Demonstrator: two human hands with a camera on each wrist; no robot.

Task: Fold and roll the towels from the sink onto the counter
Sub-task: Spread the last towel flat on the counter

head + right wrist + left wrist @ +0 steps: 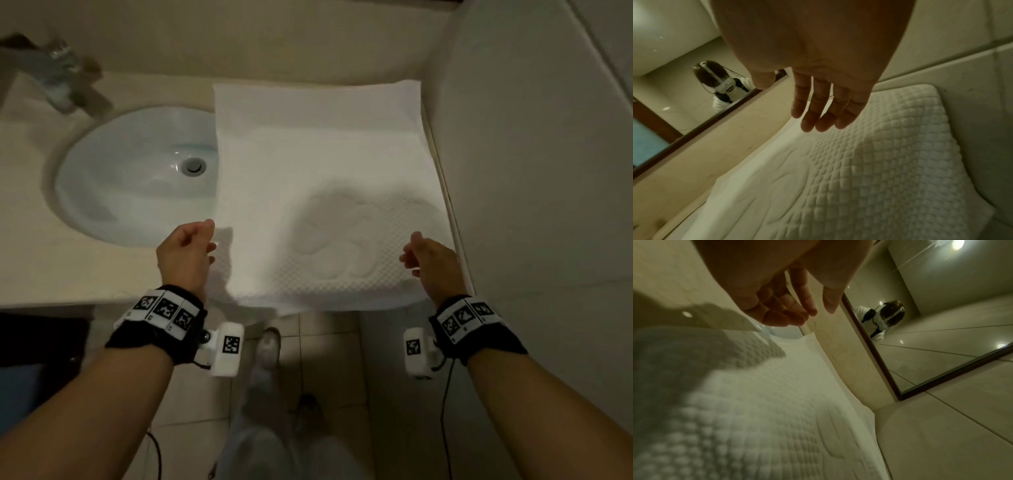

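A white towel [318,192] with a waffle weave and an embossed flower lies spread flat on the beige counter [30,246], its left edge over the sink [137,178] and its near edge hanging past the counter front. My left hand [191,250] hovers over the towel's near left corner, fingers loosely curled, holding nothing. My right hand [428,260] hovers over the near right corner, fingers relaxed and empty. In the left wrist view the left hand's fingers [785,311] hang above the towel [756,402]. In the right wrist view the right hand's fingers [818,110] are straight above the towel [859,170].
A chrome faucet [58,75] stands at the back left of the basin. A tiled wall [531,154] runs close along the towel's right edge. A framed mirror [931,345] hangs behind the counter. Tiled floor [329,359] and my shoes lie below the counter front.
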